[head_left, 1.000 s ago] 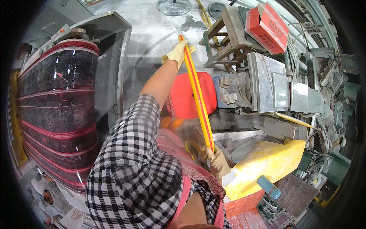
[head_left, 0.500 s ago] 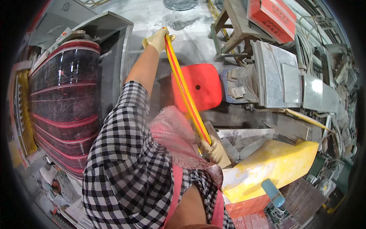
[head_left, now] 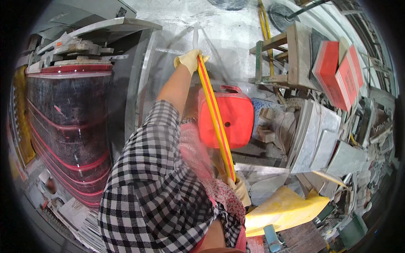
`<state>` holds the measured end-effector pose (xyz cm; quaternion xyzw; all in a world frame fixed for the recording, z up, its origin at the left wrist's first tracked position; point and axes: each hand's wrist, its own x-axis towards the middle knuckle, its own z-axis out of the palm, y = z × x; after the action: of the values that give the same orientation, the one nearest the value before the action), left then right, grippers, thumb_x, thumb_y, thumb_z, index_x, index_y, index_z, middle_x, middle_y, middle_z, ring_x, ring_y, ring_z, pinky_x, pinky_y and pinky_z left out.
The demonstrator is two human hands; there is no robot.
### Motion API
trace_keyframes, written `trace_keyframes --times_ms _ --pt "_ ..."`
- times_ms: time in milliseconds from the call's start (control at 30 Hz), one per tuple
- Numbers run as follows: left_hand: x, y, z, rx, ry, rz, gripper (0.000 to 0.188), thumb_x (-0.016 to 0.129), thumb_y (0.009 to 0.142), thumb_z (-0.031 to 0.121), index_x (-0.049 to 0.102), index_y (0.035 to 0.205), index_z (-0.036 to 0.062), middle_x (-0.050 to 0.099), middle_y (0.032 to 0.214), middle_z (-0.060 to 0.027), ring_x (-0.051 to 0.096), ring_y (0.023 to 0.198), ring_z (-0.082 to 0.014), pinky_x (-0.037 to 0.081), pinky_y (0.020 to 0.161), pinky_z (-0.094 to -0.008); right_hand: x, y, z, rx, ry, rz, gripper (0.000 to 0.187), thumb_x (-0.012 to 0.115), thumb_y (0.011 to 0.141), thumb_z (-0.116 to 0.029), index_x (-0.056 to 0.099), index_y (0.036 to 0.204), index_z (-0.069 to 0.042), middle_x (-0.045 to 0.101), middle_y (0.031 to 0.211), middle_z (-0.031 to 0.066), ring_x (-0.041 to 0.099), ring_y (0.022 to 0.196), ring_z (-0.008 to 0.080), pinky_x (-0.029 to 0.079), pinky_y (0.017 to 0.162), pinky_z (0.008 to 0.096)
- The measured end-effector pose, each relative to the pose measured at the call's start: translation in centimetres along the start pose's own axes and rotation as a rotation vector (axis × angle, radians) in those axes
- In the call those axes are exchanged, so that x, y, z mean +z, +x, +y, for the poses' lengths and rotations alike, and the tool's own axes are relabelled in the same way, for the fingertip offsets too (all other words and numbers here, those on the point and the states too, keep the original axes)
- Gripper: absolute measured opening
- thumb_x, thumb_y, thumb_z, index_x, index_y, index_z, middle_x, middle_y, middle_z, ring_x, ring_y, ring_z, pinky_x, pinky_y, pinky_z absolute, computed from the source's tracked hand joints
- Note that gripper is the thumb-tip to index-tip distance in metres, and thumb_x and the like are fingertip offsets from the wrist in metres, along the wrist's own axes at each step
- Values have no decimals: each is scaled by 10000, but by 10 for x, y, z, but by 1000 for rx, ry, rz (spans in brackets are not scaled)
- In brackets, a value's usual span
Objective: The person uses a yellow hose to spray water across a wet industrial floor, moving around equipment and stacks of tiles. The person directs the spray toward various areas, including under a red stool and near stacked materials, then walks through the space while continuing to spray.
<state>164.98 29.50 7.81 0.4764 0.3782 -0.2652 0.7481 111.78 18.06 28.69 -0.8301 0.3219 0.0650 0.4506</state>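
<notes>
Both my hands, in pale gloves, grip a long yellow tube with red stripes [head_left: 216,114]. It runs straight and slanted across my front; I cannot tell whether it is a hose or a pole. My left hand [head_left: 190,60] is closed on its far end, arm stretched forward. Beyond that hand a pale streak [head_left: 195,37], perhaps water, reaches the wet floor. My right hand [head_left: 238,189] is wrapped round the near end by my apron [head_left: 193,145]; its fingers are partly hidden. Under the tube, not held, stands a red plastic stool [head_left: 240,122].
A large dark, red-banded rounded object [head_left: 69,114] stands left, beside a grey panel [head_left: 145,76]. At right are a wooden stand [head_left: 298,52], red boxes [head_left: 335,78] and leaning slabs [head_left: 316,133]. A yellow block-like piece [head_left: 287,211] sits near right. Yellow lines [head_left: 265,25] cross the floor.
The view has shifted, so the stool and surroundings sit lower in the picture. Both hands still hold the tube, which now stands slightly steeper. More floor shows ahead.
</notes>
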Motion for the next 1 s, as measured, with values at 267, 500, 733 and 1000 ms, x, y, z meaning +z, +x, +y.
trace_keyframes --times_ms 267,500,733,1000 --pt "-4 22 -5 -142 232 -28 451 416 988 316 557 998 -112 625 796 -170 570 562 -183 478 496 -275 -23 32 -65 436 39 17 339 646 890 -315 621 1053 -19 673 882 106 627 727 217 509 666 306" --pt "-8 38 -51 -183 232 159 288 449 933 178 574 943 -81 657 797 -213 674 658 -282 570 613 -336 -28 27 22 552 -147 -209 397 539 947 -481 651 946 -101 521 638 -80 488 442 27 417 414 182" --pt "-143 69 -79 -198 444 234 297 418 929 137 597 982 -94 672 827 -179 658 693 -242 548 623 -313 -20 65 -17 455 -11 -152 367 614 921 -402 624 1026 -50 615 766 17 579 658 100 447 580 226" --pt "-229 113 -78 -238 153 517 242 469 933 132 629 861 -35 627 732 -116 554 508 -165 452 441 -257 -2 149 -54 728 170 -639 253 632 887 -264 604 909 -14 634 703 48 557 639 112 417 571 254"
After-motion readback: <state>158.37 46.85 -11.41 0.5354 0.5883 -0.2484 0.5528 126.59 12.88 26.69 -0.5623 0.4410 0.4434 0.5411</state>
